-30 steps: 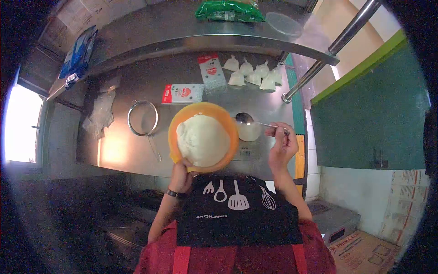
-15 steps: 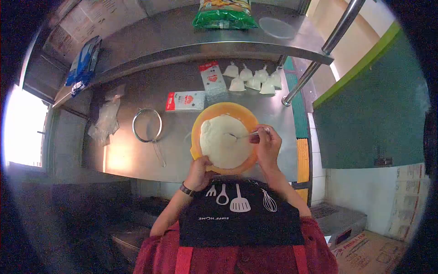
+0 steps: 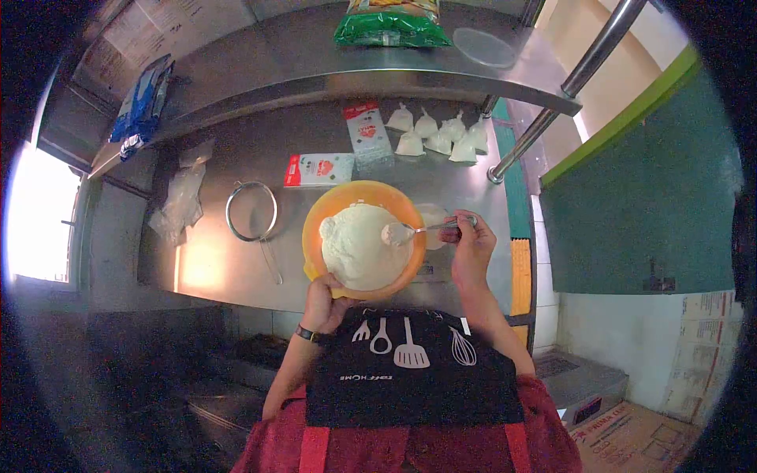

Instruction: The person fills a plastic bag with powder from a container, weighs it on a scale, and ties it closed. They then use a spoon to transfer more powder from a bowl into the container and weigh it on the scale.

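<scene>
A yellow-orange bowl (image 3: 412, 206) full of white powder (image 3: 359, 252) is in front of me, slightly left of centre. My left hand (image 3: 323, 303) is closed on its lower left rim. In my right hand (image 3: 471, 244) is a metal spoon (image 3: 434, 228), pinched by the handle. The spoon's head carries a heap of the powder and sits over the right side of the bowl. Partly behind the bowl, a pale round dish or lid (image 3: 433, 214) shows; what it rests on is hard to make out.
Several tied bags of white powder (image 3: 438, 142) stand at the back right. Two red-and-white packets (image 3: 319, 169) lie behind the bowl. To the left are a strainer (image 3: 252, 211) and clear plastic bags (image 3: 181, 197). A metal shelf (image 3: 315, 88) overhangs the steel table's back.
The bowl has shifted left with my left hand, uncovering the pale round thing. My right hand has moved slightly right, and the spoon has come up out of the powder with a heap on it.
</scene>
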### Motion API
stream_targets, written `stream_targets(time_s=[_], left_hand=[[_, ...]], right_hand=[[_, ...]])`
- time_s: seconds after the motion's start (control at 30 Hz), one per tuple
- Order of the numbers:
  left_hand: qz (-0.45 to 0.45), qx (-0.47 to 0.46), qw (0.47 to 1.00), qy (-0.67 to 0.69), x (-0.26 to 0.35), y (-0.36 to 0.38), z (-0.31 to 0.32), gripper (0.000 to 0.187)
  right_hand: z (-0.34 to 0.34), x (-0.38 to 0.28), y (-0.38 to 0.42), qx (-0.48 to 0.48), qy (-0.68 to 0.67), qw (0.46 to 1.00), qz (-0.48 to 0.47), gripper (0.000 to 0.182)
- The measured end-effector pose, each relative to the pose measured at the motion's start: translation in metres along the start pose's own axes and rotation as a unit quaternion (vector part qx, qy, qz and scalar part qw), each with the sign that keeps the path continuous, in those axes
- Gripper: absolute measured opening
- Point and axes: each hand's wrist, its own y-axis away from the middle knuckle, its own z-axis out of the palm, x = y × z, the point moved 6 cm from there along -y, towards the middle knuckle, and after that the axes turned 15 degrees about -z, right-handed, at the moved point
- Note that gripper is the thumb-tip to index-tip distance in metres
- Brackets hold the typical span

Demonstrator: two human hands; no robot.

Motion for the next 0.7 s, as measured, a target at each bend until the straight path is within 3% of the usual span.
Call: stream_targets(time_s=[0.13, 0.2, 0.23, 0.33, 0.37, 0.5, 0.6, 0.67, 0.7], left_hand=[[-0.023, 0.034, 0.999, 0.032, -0.005, 0.008, -0.027, 0.046], [0.054, 0.061, 0.996, 0.04, 0.002, 0.02, -0.042, 0.048], [0.047, 0.113, 0.99, 0.073, 0.001, 0.028, -0.051, 0.051], [0.077, 0.143, 0.982, 0.094, 0.006, 0.055, -0.062, 0.056], [0.064, 0.118, 0.988, 0.071, 0.002, 0.051, -0.094, 0.059], [0.078, 0.149, 0.98, 0.106, 0.003, 0.065, -0.105, 0.06], [0.15, 0.159, 0.972, 0.082, 0.009, 0.064, -0.094, 0.059], [0.137, 0.148, 0.975, 0.094, 0.01, 0.055, -0.091, 0.059], [0.124, 0.14, 0.977, 0.105, 0.01, 0.051, -0.088, 0.06]], right_hand=[[-0.007, -0.011, -0.005, 0.007, -0.016, 1.0, -0.024, 0.016], [-0.013, -0.015, -0.011, 0.015, -0.014, 0.999, -0.032, 0.015], [-0.019, -0.015, -0.013, 0.035, -0.01, 0.999, -0.025, 0.015], [-0.035, -0.011, -0.016, 0.066, -0.009, 0.997, -0.033, 0.014], [-0.041, -0.009, -0.017, 0.075, -0.016, 0.996, -0.05, 0.014], [-0.052, 0.011, -0.016, 0.072, 0.032, 0.994, -0.078, 0.016], [-0.051, 0.014, -0.007, 0.015, 0.116, 0.981, -0.155, 0.015], [-0.034, 0.003, 0.004, -0.167, 0.335, 0.861, -0.343, 0.013], [-0.033, 0.001, 0.006, -0.168, 0.336, 0.86, -0.346, 0.013]])
